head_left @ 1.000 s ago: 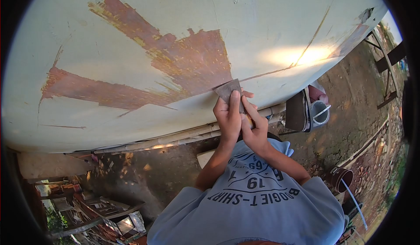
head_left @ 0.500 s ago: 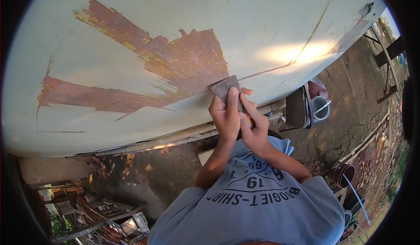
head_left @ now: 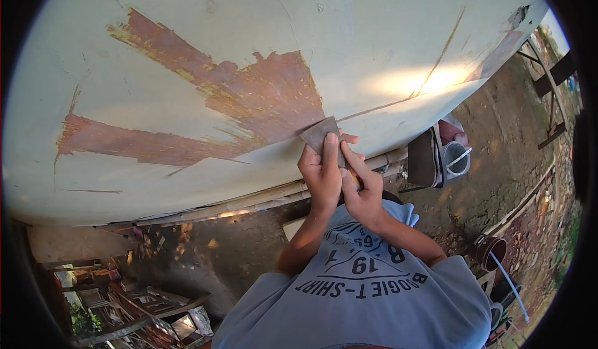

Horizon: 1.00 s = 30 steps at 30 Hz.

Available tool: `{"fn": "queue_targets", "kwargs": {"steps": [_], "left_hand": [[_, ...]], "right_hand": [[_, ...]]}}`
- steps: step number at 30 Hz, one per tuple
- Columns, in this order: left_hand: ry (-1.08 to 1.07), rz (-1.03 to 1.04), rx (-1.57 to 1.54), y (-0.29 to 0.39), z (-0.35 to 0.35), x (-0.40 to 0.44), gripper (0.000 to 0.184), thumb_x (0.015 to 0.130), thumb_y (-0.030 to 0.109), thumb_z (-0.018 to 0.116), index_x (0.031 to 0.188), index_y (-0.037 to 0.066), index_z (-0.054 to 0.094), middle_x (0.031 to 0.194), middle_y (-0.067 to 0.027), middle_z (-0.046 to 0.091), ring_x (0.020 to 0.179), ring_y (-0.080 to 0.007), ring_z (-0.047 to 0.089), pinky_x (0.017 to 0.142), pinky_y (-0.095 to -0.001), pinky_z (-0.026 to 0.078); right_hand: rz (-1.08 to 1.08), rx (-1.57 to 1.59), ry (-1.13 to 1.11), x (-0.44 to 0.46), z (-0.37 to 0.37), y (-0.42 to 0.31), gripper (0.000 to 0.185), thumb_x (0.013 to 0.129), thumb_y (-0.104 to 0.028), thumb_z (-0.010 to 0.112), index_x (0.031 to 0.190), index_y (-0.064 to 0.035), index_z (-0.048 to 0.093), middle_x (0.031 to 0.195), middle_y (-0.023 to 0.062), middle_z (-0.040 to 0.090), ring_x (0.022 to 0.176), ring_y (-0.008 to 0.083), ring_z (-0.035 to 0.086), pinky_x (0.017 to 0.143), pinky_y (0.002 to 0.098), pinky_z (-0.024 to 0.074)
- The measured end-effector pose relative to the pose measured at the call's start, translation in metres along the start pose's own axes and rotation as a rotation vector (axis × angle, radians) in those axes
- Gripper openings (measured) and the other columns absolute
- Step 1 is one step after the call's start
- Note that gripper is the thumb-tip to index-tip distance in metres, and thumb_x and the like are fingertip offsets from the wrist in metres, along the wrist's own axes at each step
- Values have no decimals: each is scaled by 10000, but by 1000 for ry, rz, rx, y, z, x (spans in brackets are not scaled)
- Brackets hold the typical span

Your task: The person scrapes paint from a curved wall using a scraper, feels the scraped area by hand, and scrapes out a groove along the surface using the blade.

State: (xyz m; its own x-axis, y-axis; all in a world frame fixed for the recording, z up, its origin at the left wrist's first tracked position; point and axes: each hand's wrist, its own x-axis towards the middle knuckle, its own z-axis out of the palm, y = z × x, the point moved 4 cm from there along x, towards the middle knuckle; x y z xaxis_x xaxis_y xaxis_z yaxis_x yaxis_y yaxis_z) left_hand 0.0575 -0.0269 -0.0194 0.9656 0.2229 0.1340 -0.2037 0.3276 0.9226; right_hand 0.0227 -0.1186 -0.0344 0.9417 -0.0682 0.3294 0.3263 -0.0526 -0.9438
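Gripping the scraper (head_left: 321, 131) in our left hand (head_left: 321, 173) and right hand (head_left: 364, 194), we judge it light and stiff, best held by its handle (head_left: 355, 179) with the blade (head_left: 316, 134) braced.

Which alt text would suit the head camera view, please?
A person's left hand and right hand hold a flat, grey metal scraper at a pale, painted wall with rough-edged, reddish-brown patches. Below is the person's blue-grey printed T-shirt.
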Motion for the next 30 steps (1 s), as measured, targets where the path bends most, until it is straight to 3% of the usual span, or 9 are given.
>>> {"fn": "queue_targets", "kwargs": {"steps": [4,8,11,15,17,19,23,24,30], "left_hand": [[-27,-76,-4,11,2,0,219,1031,149,475,1069,-53,551,903,-144,648,769,-176,673,556,-302,608],[30,0,5,1,2,-2,222,1032,165,481,1076,-42,548,909,-142,661,662,-165,659,548,-274,582],[-46,-64,4,27,9,1,214,1033,165,480,1065,-33,555,901,-124,646,788,-173,671,564,-299,610],[32,-41,6,4,1,-5,212,1033,140,477,1021,-47,575,891,-129,686,642,-144,647,576,-274,574],[13,-7,-14,9,7,3,211,1034,142,478,1018,-45,575,893,-131,686,642,-149,653,572,-270,573],[-47,-11,-15,31,11,6,215,1034,145,476,1020,-46,575,892,-135,683,642,-154,655,575,-270,579],[-5,-92,17,3,-3,-4,231,1038,175,473,1069,-36,561,899,-143,673,611,-150,645,535,-280,564],[20,27,42,6,2,0,233,1038,183,477,1062,-34,560,895,-142,675,604,-147,645,526,-278,558],[-31,-91,9,10,-7,-1,227,1034,182,493,1053,-32,564,893,-142,676,605,-160,650,526,-266,555]], "right_hand": [[64,39,-8,-8,1,-1,487,915,-32,564,1399,-22,516,839,187,694,688,106,618,669,271,513],[-16,25,0,2,0,-7,492,919,-28,565,1407,-32,510,802,175,676,673,90,595,645,260,503],[38,72,5,-8,2,-16,485,918,-22,564,1400,-26,517,786,152,668,659,86,579,634,260,498],[11,30,13,-8,3,-4,475,920,-22,564,1393,-21,524,788,147,667,679,83,577,641,253,495],[-67,12,56,-3,3,-9,473,922,-23,559,1393,-20,522,818,167,683,713,92,608,670,257,507],[14,28,30,-6,4,-16,475,922,-21,556,1395,-16,518,888,196,700,774,117,646,719,272,522],[-32,38,42,-10,8,-3,485,922,-17,557,1403,-10,505,954,204,709,817,127,661,745,271,526],[38,44,-7,-9,6,-3,488,925,-15,553,1410,-9,498,895,159,690,748,99,609,686,251,506],[102,66,-2,-12,10,-6,482,931,-17,534,1412,-4,494,885,151,678,732,98,591,676,256,500]]}}
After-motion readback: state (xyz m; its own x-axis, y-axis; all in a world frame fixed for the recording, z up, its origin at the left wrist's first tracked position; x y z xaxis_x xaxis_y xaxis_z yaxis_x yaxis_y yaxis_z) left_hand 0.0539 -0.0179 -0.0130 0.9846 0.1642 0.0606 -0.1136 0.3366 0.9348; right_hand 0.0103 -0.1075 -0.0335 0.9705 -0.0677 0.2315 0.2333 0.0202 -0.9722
